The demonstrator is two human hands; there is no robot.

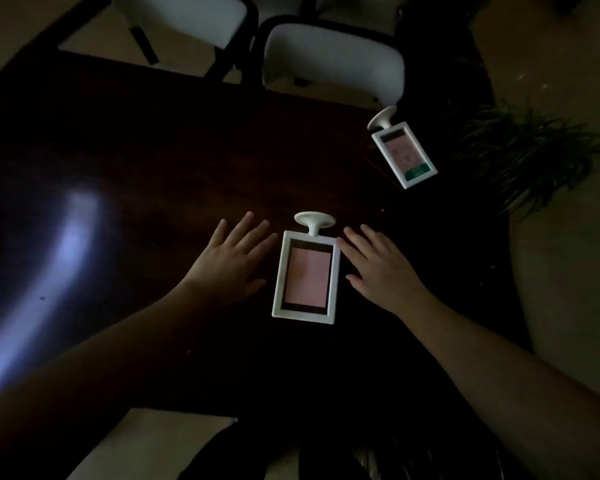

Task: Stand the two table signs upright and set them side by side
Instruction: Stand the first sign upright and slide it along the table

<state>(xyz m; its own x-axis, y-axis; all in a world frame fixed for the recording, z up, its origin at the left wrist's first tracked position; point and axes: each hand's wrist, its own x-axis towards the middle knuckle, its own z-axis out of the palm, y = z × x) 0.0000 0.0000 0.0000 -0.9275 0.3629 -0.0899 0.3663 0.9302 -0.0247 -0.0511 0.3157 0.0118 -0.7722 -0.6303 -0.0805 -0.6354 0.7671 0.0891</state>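
Two white-framed table signs lie flat on a dark wooden table (153, 161). The near sign (307, 277) holds a pink card, and its round foot points away from me. My left hand (229, 263) rests flat on the table just left of it, fingers spread, holding nothing. My right hand (378, 268) lies flat just right of it, fingertips close to the frame's upper corner. The far sign (404, 154) lies tilted near the table's far right edge, with a pink card and a green strip at its lower end.
Two white-seated chairs (333, 60) stand at the table's far side. A dark leafy plant (530, 157) sits on the floor to the right of the table. A bright glare (66, 244) falls on the table's left part. The room is dim.
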